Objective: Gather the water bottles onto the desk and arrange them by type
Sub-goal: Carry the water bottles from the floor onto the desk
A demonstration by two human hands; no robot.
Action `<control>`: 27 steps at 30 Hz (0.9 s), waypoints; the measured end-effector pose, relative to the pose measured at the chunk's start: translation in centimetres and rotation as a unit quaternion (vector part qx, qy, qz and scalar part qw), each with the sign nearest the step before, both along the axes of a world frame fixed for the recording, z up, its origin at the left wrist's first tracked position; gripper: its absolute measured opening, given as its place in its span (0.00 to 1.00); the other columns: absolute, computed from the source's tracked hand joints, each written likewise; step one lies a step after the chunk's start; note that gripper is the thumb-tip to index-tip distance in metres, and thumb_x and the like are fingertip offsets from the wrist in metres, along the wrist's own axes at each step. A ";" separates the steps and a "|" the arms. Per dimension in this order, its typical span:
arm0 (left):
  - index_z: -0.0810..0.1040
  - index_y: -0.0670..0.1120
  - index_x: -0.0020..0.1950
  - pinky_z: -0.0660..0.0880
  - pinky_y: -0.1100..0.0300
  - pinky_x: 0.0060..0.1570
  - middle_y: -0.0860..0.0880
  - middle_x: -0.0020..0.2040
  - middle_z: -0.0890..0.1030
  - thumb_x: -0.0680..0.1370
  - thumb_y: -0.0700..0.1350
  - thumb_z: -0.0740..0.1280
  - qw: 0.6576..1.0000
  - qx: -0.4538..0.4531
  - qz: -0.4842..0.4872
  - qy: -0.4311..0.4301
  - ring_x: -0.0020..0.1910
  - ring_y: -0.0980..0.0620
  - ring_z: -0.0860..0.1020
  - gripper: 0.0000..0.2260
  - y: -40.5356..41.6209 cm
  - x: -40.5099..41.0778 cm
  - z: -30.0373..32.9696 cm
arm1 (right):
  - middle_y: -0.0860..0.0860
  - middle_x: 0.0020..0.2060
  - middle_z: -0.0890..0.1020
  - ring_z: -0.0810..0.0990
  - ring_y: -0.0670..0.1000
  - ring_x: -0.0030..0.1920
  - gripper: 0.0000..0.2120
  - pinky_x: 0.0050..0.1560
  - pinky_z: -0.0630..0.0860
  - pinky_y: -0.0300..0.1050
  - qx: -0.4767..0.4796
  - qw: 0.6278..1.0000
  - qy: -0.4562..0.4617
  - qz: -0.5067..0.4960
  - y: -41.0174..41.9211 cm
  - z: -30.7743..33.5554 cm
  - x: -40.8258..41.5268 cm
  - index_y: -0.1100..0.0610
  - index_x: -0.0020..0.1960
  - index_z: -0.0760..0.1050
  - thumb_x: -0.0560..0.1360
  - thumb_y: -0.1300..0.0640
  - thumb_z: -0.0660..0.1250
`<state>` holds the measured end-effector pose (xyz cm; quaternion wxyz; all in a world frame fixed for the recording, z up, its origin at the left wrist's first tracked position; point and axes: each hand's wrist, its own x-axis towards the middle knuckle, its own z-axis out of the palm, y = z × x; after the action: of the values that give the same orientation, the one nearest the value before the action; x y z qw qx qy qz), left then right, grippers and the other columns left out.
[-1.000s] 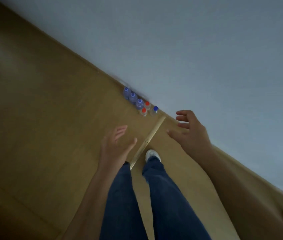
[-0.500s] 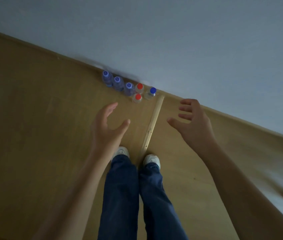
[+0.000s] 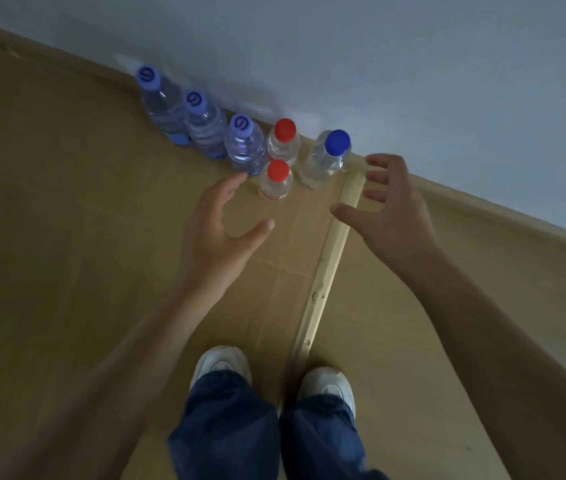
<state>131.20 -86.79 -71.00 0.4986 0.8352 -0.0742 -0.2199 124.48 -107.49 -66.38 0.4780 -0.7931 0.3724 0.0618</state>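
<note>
A: Start big. You stand on a tan wooden floor (image 3: 67, 237), a pale wall (image 3: 378, 64) running diagonally across the top. A light wooden strip (image 3: 330, 265) lies on the floor, running from between your white shoes (image 3: 221, 363) up to the wall's foot.

B: The bottles?

A: Six, all upright on the floor against the wall; no desk in view. Three lilac-capped bottles (image 3: 205, 124) stand in a row, touching one another. Right of them, the dark-blue-capped bottle (image 3: 326, 157) is next to the strip's far end. Between these, two smaller red-capped bottles (image 3: 276, 180), one in front of the other.

B: And your hands?

A: Your left hand (image 3: 219, 223) hangs released, fingers spread, thumb out, palm facing right. Its fingertips (image 3: 240, 178) lie just beside the nearest lilac-capped bottle; contact possibly, but the view is too soft to say. The front red-capped bottle sits just beyond the gap between thumb and fingers.

B: Right one?

A: Your right hand (image 3: 387, 209) is released too, fingers loosely bent and fanned, grasping nothing. It hovers over the strip, just right of the dark-blue-capped bottle, apart from it.
</note>
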 end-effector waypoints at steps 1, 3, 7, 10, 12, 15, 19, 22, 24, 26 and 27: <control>0.70 0.53 0.71 0.68 0.60 0.68 0.65 0.65 0.72 0.71 0.49 0.77 1.000 -0.010 -0.014 -0.015 0.67 0.65 0.70 0.31 -0.5 0.4 -1.9 | 0.46 0.63 0.73 0.75 0.47 0.60 0.34 0.56 0.73 0.43 -0.003 1.000 -0.015 0.001 -0.4 -1.9 0.6 0.50 0.70 0.65 0.70 0.54 0.77; 0.67 0.54 0.73 0.66 0.61 0.69 0.66 0.67 0.70 0.70 0.54 0.76 0.998 -0.038 -0.038 -0.036 0.69 0.63 0.69 0.34 -1.7 1.2 -5.5 | 0.45 0.62 0.72 0.73 0.46 0.62 0.34 0.61 0.73 0.45 -0.021 0.998 -0.052 0.014 -1.0 -5.3 1.9 0.51 0.70 0.65 0.69 0.55 0.78; 0.65 0.45 0.74 0.68 0.48 0.70 0.51 0.70 0.73 0.70 0.56 0.77 0.988 -0.081 -0.101 -0.081 0.70 0.51 0.71 0.38 -3.8 2.6 -11.7 | 0.45 0.61 0.75 0.75 0.45 0.61 0.34 0.59 0.73 0.40 -0.030 0.992 -0.119 0.035 -2.0 -10.4 4.1 0.53 0.68 0.65 0.68 0.57 0.78; 0.65 0.41 0.72 0.69 0.49 0.69 0.45 0.67 0.74 0.70 0.59 0.75 0.983 -0.084 -0.119 -0.109 0.68 0.47 0.73 0.38 -5.0 3.2 -14.5 | 0.43 0.54 0.77 0.79 0.47 0.55 0.33 0.56 0.79 0.47 -0.039 0.986 -0.154 0.047 -2.3 -12.9 5.1 0.54 0.66 0.64 0.67 0.60 0.78; 0.66 0.41 0.70 0.67 0.59 0.70 0.44 0.65 0.74 0.71 0.60 0.74 0.983 -0.077 -0.096 -0.135 0.66 0.49 0.74 0.36 -5.8 3.1 -15.2 | 0.42 0.51 0.77 0.80 0.47 0.52 0.33 0.53 0.81 0.48 -0.045 0.984 -0.165 0.056 -2.4 -13.9 5.4 0.52 0.65 0.63 0.68 0.60 0.78; 0.70 0.42 0.65 0.70 0.62 0.64 0.45 0.59 0.77 0.76 0.52 0.73 0.983 -0.093 -0.060 -0.150 0.59 0.51 0.76 0.24 -6.6 3.0 -15.1 | 0.39 0.48 0.77 0.80 0.45 0.50 0.32 0.53 0.80 0.49 -0.036 0.982 -0.175 0.053 -2.6 -14.4 5.5 0.49 0.63 0.63 0.68 0.61 0.78; 0.75 0.48 0.59 0.77 0.53 0.55 0.52 0.51 0.81 0.75 0.46 0.75 0.987 -0.114 -0.032 -0.113 0.51 0.51 0.81 0.16 -5.3 3.1 -13.5 | 0.40 0.49 0.77 0.80 0.45 0.51 0.33 0.54 0.80 0.52 -0.022 0.983 -0.167 0.066 -2.3 -12.8 4.2 0.53 0.64 0.65 0.66 0.61 0.79; 0.73 0.59 0.55 0.76 0.62 0.50 0.61 0.47 0.81 0.73 0.48 0.76 0.991 -0.104 -0.010 -0.081 0.48 0.58 0.81 0.16 -3.9 2.4 -9.1 | 0.40 0.49 0.78 0.80 0.47 0.51 0.33 0.54 0.80 0.54 0.011 0.985 -0.165 0.049 -1.4 -9.6 1.9 0.51 0.64 0.66 0.66 0.61 0.80; 0.75 0.59 0.56 0.77 0.57 0.52 0.60 0.49 0.82 0.71 0.51 0.77 0.994 -0.099 -0.006 -0.052 0.50 0.55 0.82 0.18 -3.1 1.8 -4.7 | 0.39 0.49 0.78 0.80 0.47 0.53 0.34 0.56 0.80 0.53 0.033 0.986 -0.160 0.023 -0.6 -6.0 0.1 0.47 0.63 0.65 0.65 0.60 0.81; 0.76 0.59 0.57 0.79 0.50 0.54 0.58 0.50 0.83 0.69 0.52 0.77 0.995 -0.090 -0.015 -0.041 0.51 0.52 0.82 0.18 -2.4 1.3 0.6 | 0.35 0.49 0.78 0.80 0.44 0.53 0.35 0.56 0.80 0.47 0.044 0.987 -0.151 0.007 0.0 -1.4 -1.6 0.45 0.62 0.65 0.64 0.58 0.81; 0.76 0.61 0.56 0.79 0.47 0.55 0.57 0.50 0.83 0.69 0.52 0.77 0.995 -0.085 -0.023 -0.038 0.52 0.52 0.82 0.18 -2.1 1.0 3.5 | 0.33 0.49 0.78 0.80 0.42 0.53 0.35 0.55 0.79 0.43 0.047 0.988 -0.149 0.001 0.3 1.2 -2.3 0.45 0.61 0.65 0.64 0.58 0.82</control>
<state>132.20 -88.89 -67.50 0.5596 0.7955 -0.1302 -0.1925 122.15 -107.16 -65.15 0.5648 -0.7705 0.2927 -0.0396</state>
